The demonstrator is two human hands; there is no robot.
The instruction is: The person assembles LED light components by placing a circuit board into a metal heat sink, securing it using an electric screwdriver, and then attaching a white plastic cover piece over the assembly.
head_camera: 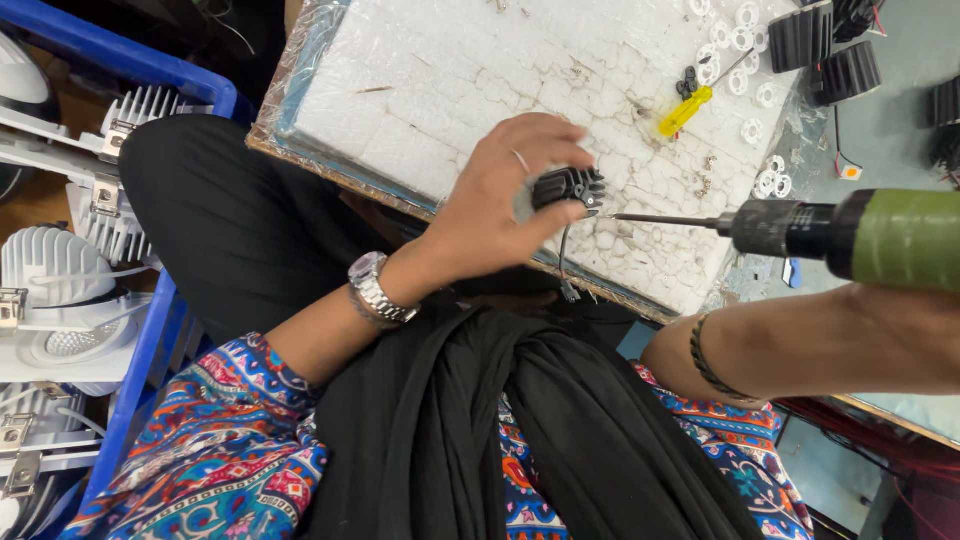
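— Cloth first, closest to me: black fabric [520,420] bunched in my lap, with my patterned sleeves [230,450] either side of it.

— And your hands?

— My left hand [500,205], with a metal watch [378,288] at the wrist, is closed around a small black finned heat sink [572,187]. I hold it just above the near edge of the white foam board [480,70], fingers curled over its top, and a thin wire [565,262] hangs down from it.

— The right one?

— You can't see my right hand itself; only the forearm [830,340], with a dark bangle, comes in from the right edge. So I cannot tell how its fingers sit. Above that forearm is the electric screwdriver [830,232], black with a green band, lying level and pointing left. Its bit tip [622,216] sits just beside the heat sink, very close to it; whether it touches, I can't make out.

— What lies further off?

— On the board's far right, a yellow-handled screwdriver [688,110] lies among small white rings [742,42] and a few screws [706,182]. Beyond them, more black finned heat sinks [840,55] stand on the grey tabletop. Off to my left, a blue crate [150,330] holds white lamp housings [60,290].
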